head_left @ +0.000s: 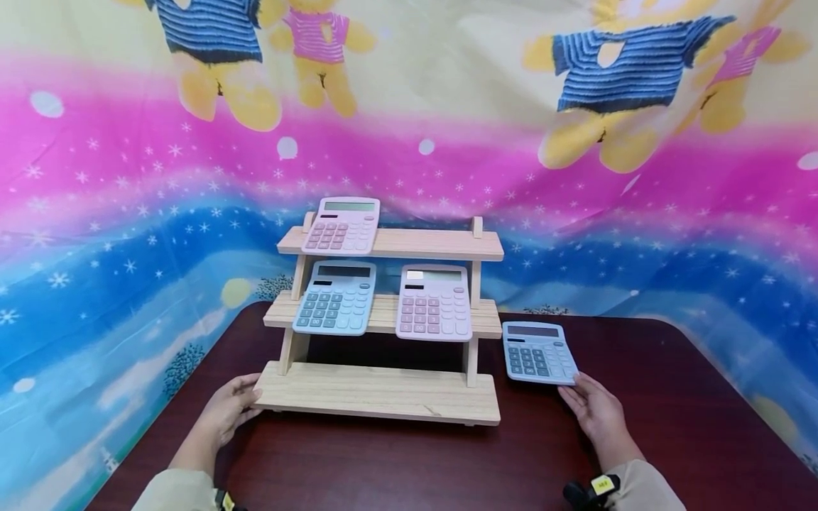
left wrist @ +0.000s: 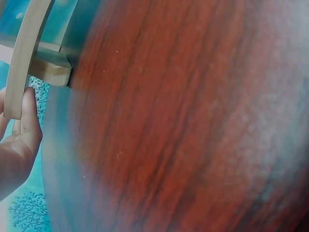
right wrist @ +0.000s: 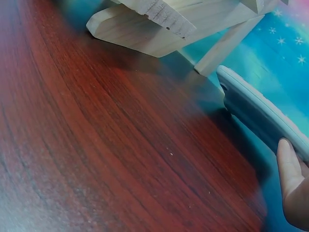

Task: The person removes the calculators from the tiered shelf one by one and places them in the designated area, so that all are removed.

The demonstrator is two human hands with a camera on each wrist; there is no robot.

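A three-tier wooden display stand (head_left: 377, 394) stands on the table. My left hand (head_left: 224, 411) grips the left end of its bottom shelf; the left wrist view shows the thumb and fingers on either side of the board (left wrist: 23, 63). To the right of the stand, my right hand (head_left: 601, 411) pinches a blue calculator (head_left: 554, 357) by its near right corner. The calculator's underside (right wrist: 251, 116) shows in the right wrist view, tilted and raised off the tabletop. Its keys and display face up in the head view.
A pink calculator (head_left: 345, 226) leans on the top shelf's left side. On the middle shelf lean another blue calculator (head_left: 335, 298) and another pink one (head_left: 434, 303). The dark red wooden table (head_left: 383, 468) backs onto a patterned cloth (head_left: 409, 99) with printed bears.
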